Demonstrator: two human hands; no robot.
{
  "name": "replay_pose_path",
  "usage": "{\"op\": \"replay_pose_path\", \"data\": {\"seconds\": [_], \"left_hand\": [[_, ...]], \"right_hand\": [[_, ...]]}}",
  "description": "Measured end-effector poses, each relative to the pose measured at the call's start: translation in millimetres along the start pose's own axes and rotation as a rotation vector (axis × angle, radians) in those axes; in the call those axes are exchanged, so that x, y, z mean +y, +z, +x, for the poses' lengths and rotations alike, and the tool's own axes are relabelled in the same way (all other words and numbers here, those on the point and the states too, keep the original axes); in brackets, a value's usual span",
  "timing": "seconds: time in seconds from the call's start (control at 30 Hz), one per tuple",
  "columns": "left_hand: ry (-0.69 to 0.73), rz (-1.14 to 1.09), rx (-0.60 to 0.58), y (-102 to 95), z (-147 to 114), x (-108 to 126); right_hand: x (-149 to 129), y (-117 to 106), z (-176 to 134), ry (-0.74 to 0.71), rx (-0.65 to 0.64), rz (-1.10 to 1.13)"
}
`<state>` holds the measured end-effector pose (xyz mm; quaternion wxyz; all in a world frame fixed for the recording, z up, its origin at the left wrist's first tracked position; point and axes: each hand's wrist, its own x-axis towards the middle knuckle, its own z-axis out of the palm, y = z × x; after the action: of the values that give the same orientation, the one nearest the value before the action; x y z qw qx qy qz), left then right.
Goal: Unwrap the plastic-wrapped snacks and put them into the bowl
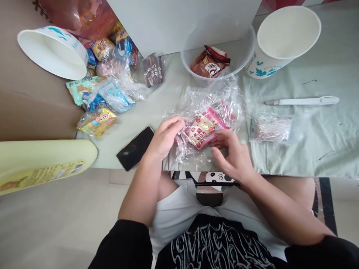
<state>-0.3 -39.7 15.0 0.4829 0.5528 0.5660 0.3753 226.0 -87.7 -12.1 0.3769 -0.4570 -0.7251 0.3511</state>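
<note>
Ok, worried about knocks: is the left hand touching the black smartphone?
Cannot tell: in the head view, the left hand overlaps, at the wrist, the edge of the black smartphone, hiding any contact or gap.

Snack packet (199, 130) glossy plastic; tablecloth (311, 160) matt, creased.

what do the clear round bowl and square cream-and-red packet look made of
Clear round bowl: likely plastic, smooth and glossy, its thin wall transparent. Square cream-and-red packet: probably printed plastic film with a slight sheen, given its thin, uneven edges; foil is possible.
</note>
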Motion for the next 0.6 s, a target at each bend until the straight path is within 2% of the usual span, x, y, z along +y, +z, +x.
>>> {"op": "replay_pose_path", "data": {"seconds": [0.1, 0.17, 0.3, 0.37, 0.5, 0.53, 0.6], "left_hand": [[-0.253, -0.257, -0.117, -0.5, -4, 7], [-0.322, -0.36, -0.176, 3.8, -9, 11], [-0.199, -0.385, -0.186, 21.2, -16, 5], [-0.133, -0.349, -0.134, 28.6, -14, -1], [-0.049, -0.255, 0.071, 34.0, -5, -5], [-0.019, -0.247, 0.096, 34.4, -3, -3], [0.022, -0.267, 0.063, 34.9, -3, 4]], "right_hand": [[2, -2, -1, 0.06, 0.021, 0.105], [5, -3, -1, 0.084, 0.021, 0.177], [11, -4, -2, 0.139, 0.077, 0.335], [13, -4, -1, 0.152, 0.149, 0.367], [17, -7, 2, 0.137, 0.221, 0.403], [19, -8, 3, 0.137, 0.224, 0.422], [24, -8, 4, 0.142, 0.206, 0.468]]}}
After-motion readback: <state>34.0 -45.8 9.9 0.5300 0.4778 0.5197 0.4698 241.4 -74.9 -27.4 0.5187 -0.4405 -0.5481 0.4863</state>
